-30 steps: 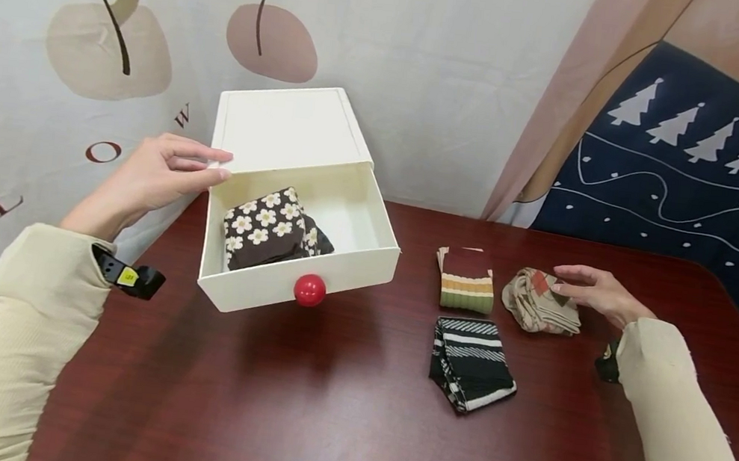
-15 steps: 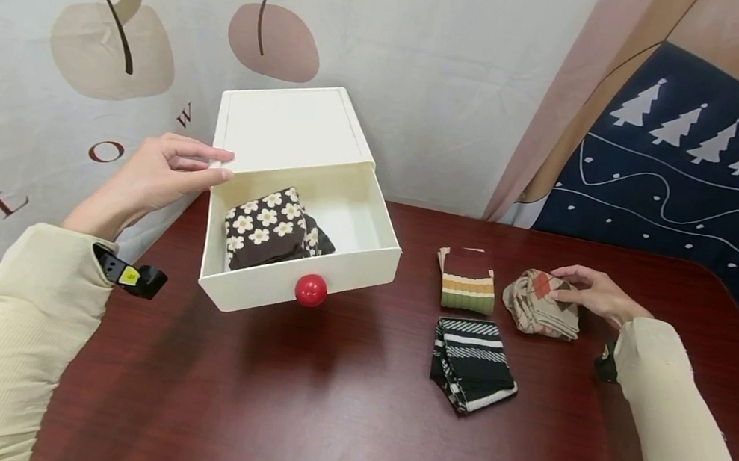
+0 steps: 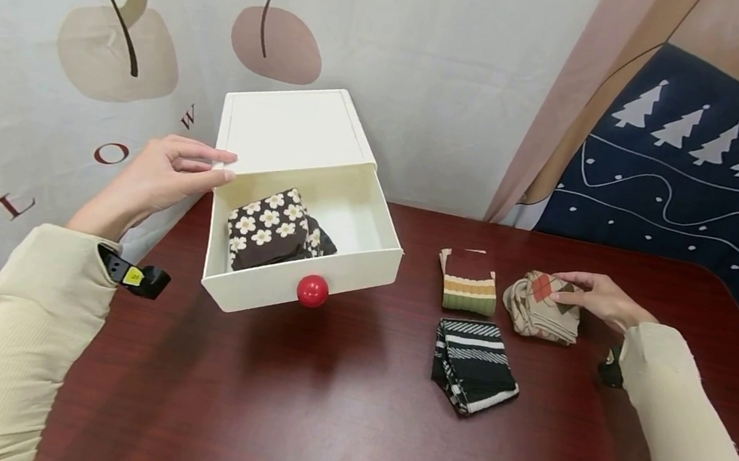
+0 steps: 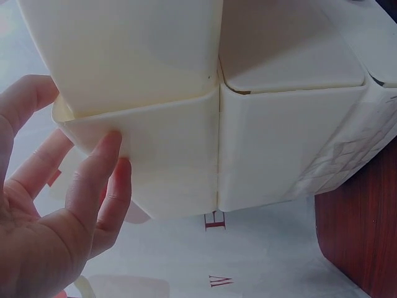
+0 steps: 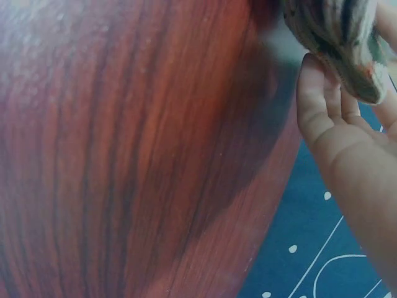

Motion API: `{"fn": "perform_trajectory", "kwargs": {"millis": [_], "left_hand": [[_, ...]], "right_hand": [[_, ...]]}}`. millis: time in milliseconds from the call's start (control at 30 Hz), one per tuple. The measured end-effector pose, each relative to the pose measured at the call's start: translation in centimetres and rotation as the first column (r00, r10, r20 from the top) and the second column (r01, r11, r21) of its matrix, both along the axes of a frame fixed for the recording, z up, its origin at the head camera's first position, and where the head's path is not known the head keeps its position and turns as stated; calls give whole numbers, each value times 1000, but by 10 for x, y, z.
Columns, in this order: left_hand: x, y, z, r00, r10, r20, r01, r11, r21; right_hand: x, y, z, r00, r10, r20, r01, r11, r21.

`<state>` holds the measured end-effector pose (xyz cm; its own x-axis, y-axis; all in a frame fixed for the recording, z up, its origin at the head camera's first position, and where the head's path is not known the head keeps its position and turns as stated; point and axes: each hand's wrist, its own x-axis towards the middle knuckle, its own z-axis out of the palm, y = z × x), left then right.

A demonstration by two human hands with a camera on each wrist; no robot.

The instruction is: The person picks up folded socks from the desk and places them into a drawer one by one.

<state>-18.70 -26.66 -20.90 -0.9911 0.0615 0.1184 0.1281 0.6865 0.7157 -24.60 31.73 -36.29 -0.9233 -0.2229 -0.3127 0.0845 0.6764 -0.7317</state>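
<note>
Beyond the folded black-and-white striped socks point(image 3: 475, 366), the right hand point(image 3: 607, 300) pinches the beige argyle socks point(image 3: 542, 314) on the table point(image 3: 322, 421) at right, beside the maroon-and-green socks point(image 3: 469, 282), while at left the pulled-out drawer point(image 3: 361, 276) holds daisy-patterned socks point(image 3: 266, 229), the left hand point(image 3: 168, 178) gripping its white case's point(image 3: 299, 129) near edge.

Reddish-brown tabletop point(image 3: 349, 424), dark-grained and glossy, with a rounded far right corner. At its rear left stands a white drawer unit point(image 3: 295, 129), the base hidden in the head view by its projecting drawer point(image 3: 354, 275). Farther right lie a maroon, yellow and green folded bundle point(image 3: 469, 280); just beside it, a beige argyle bundle point(image 3: 530, 313); nearer the viewer, a black-and-white striped bundle point(image 3: 475, 366).
</note>
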Motion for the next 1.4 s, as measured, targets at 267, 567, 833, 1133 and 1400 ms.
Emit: {"fn": "perform_trajectory", "kwargs": {"millis": [267,567,833,1133,1400], "left_hand": [[-1,0,-1,1000,-2,-10,2,1000,-2],[-1,0,0,1000,-4,-5,4,1000,5],[-1,-1,0,1000,-9,-7,9,1000,9],[-1,-1,-1,1000,-8,-9,8,1000,3],[-1,-1,-2,1000,-11,-8,11,1000,12]], "right_hand": [[0,0,1,999,19,-28,-19,1000,12],[4,-3,4,999,25,-26,-26,999,-46],[6,-3,1,999,33,10,-30,973,-231],[12,-6,6,998,57,41,-42,951,-305],[17,-6,15,999,46,-9,-46,951,-305]]}}
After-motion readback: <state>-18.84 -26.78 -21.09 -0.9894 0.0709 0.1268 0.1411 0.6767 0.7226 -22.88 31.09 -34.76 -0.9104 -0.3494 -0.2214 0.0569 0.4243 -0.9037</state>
